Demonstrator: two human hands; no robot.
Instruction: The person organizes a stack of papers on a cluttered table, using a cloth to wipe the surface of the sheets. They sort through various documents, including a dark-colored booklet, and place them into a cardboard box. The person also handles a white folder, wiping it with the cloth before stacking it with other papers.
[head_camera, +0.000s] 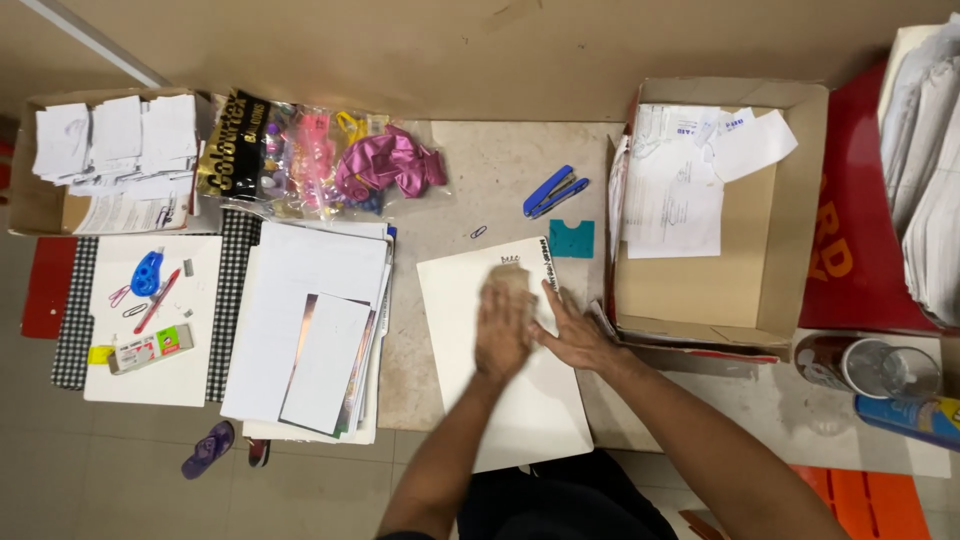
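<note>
A large white sheet of paper (470, 300) lies on the table in front of me. My left hand (502, 328) lies flat on its upper middle and looks blurred. My right hand (575, 335) presses flat on the sheet's right edge, fingers spread toward the top corner. Neither hand holds anything. A blue stapler (553, 191) and a teal card piece (571, 238) lie just beyond the sheet.
An open cardboard box (780, 250) with papers stands at the right. A stack of white papers (310, 330) lies at the left, with a bag of balloons (300, 155) behind it. A box of paper slips (40, 195) sits far left. A cup (870, 365) stands at the right.
</note>
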